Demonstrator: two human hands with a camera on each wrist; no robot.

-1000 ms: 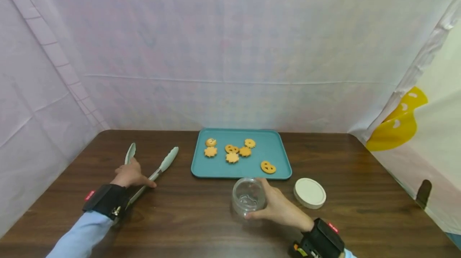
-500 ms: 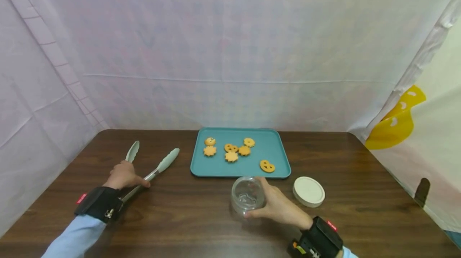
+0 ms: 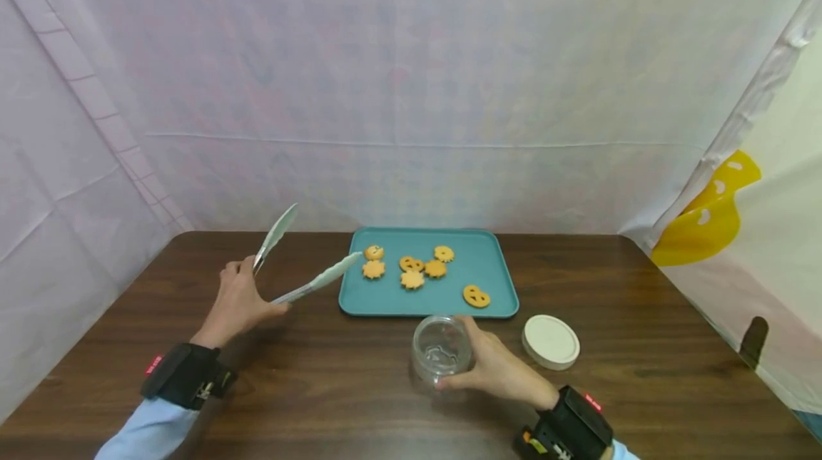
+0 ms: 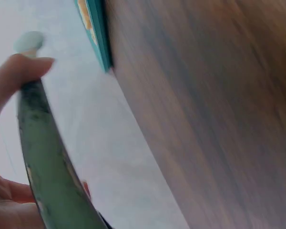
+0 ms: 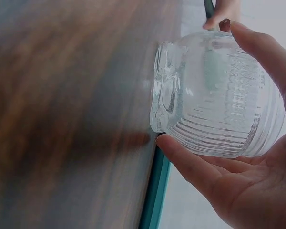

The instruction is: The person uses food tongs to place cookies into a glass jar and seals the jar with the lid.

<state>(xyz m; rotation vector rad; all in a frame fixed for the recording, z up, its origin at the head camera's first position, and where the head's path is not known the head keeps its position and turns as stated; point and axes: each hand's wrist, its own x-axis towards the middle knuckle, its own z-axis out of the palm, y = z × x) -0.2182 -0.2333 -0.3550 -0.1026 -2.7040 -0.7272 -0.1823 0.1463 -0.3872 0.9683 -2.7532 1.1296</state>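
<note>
Left hand [image 3: 240,299] holds the tongs [image 3: 324,277] across its span, thumb on one arm, fingers on the other, arms spread wide with nothing between the tips; right hand [image 3: 491,367] curves thumb and fingers round the glass jar [image 3: 437,353], which looks upright on the tabletop [image 3: 334,389], mouth up, just in front of the tray [image 3: 411,309]. Step in hand, as I read it: bringing the tongs to the biscuits while the jar is steadied. Nearer tip overlaps the tray's left rim in the head view, close by the left pair of biscuits [image 3: 374,270]; height above it cannot be told, and the left wrist view is blurred. Best to clear that rim before lowering, then narrow the arms to little more than one biscuit's width, as this spread risks sweeping the pair sideways. Tips should come in low and level, one each side, with a light squeeze; biscuits probably crumble. Lone pretzel-shaped biscuit [image 3: 477,297] looks the easier pick, well apart from the rest and near the jar. Right hand does well to keep its fingers below the jar's mouth; lid [image 3: 551,341] lies clear to the right, best left there
</note>
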